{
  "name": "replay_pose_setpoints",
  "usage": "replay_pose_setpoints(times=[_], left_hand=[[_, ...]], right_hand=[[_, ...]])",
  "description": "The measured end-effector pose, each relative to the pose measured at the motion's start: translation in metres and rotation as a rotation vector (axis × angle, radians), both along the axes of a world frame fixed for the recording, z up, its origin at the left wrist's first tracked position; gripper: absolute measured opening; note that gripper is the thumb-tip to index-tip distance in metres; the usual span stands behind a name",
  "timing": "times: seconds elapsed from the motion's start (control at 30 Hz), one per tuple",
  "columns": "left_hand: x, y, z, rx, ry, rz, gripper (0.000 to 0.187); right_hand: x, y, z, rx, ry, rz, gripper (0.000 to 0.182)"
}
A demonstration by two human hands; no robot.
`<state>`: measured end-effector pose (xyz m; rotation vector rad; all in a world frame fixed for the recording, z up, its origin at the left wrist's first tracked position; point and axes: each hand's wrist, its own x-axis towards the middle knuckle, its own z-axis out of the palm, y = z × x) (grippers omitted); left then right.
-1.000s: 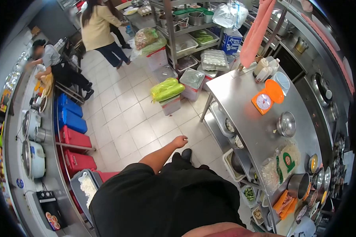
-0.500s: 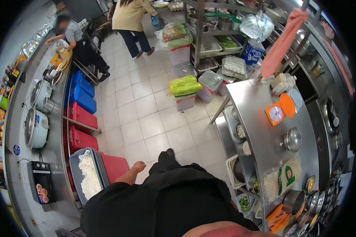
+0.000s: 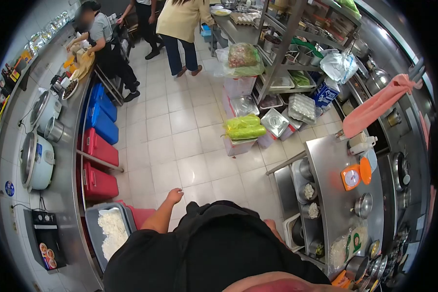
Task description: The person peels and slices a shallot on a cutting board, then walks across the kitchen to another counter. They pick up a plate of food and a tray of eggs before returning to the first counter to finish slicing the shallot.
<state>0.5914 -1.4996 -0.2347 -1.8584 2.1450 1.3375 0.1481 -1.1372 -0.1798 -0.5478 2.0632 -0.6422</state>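
Observation:
My left hand [image 3: 174,196] hangs over the tiled floor, its fingers loosely curled and nothing visible in them. Close beside that forearm is a grey bin of white cooked rice [image 3: 113,232], with a red lid or container next to it. My right hand [image 3: 271,225] shows only in part beside my black shirt, near the lower shelf of the steel table [image 3: 321,155]; its fingers cannot be made out. Metal bowls of white food [image 3: 313,210] sit on that shelf.
Rice cookers [image 3: 38,163] line the left counter above red [image 3: 101,180] and blue bins [image 3: 102,119]. Green vegetables in bags [image 3: 245,127] lie on a floor box. An orange scale [image 3: 350,177] stands on the right table. One person [image 3: 104,48] works left; others [image 3: 182,24] stand ahead.
My view has shifted, and the shelves and right table sit further right. Part of my right hand has come into view. Another person in dark clothes now shows more fully at the back.

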Motion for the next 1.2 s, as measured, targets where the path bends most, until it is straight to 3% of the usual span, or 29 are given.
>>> replay_pose_setpoints(times=[0.07, 0.2, 0.3, 0.4, 0.43, 0.5, 0.6, 0.67, 0.7, 0.77, 0.8, 0.83, 0.87, 0.97, 1.13, 1.2], left_hand=[[0.019, -0.03, -0.004, -0.034, -0.044, -0.04, 0.042], [0.032, -0.074, -0.003, 0.058, -0.014, 0.093, 0.041], [0.038, -0.091, -0.032, 0.13, 0.041, 0.2, 0.04], [0.041, -0.107, -0.049, 0.183, 0.085, 0.296, 0.04], [0.04, -0.113, -0.037, 0.19, 0.059, 0.29, 0.041], [0.047, -0.133, -0.032, 0.175, 0.005, 0.227, 0.042], [0.076, -0.158, -0.056, 0.157, 0.033, 0.216, 0.046], [0.077, -0.211, -0.033, 0.108, -0.023, 0.208, 0.045], [0.075, -0.238, -0.021, 0.084, -0.048, 0.205, 0.045], [0.067, -0.282, -0.008, 0.035, -0.09, 0.205, 0.044], [0.063, -0.298, 0.001, 0.015, -0.113, 0.207, 0.044], [0.062, -0.32, -0.007, 0.097, 0.006, 0.473, 0.041], [0.036, -0.349, 0.029, 0.137, 0.135, 0.754, 0.039], [-0.023, -0.432, 0.074, 0.184, 0.379, 0.911, 0.039], [-0.076, -0.526, 0.076, 0.204, 0.188, 0.608, 0.04], [-0.055, -0.563, 0.024, 0.353, 0.288, 0.562, 0.042]], right_hand=[[0.012, -0.038, 0.004, -0.011, 0.019, 0.006, 0.014], [0.018, -0.1, -0.015, 0.033, 0.16, 0.153, 0.019], [-0.03, -0.115, -0.097, -0.179, 0.742, 1.23, 0.022], [-0.053, -0.172, -0.111, 0.376, 0.256, 1.13, 0.022], [-0.057, -0.198, -0.117, 0.462, 0.169, 0.931, 0.022], [-0.07, -0.254, -0.127, 0.62, -0.003, 0.525, 0.022], [-0.092, -0.373, -0.129, 0.581, 0.008, 0.571, 0.019], [-0.109, -0.455, -0.133, 0.193, 0.534, 1.308, 0.015], [-0.115, -0.514, -0.112, 0.162, 0.575, 1.468, 0.012], [-0.126, -0.617, -0.129, 0.109, 0.492, 1.26, 0.014], [-0.124, -0.664, -0.121, 0.026, 0.355, 0.867, 0.027], [-0.123, -0.708, -0.102, 0.012, 0.368, 0.83, 0.036], [-0.126, -0.755, -0.086, 0.064, 0.266, 0.847, 0.033], [-0.121, -0.875, -0.051, -0.193, 0.367, 0.795, 0.03], [-0.104, -0.998, 0.036, -0.39, 0.159, 0.581, 0.033], [-0.101, -1.03, 0.045, -0.372, 0.077, 0.519, 0.035]])
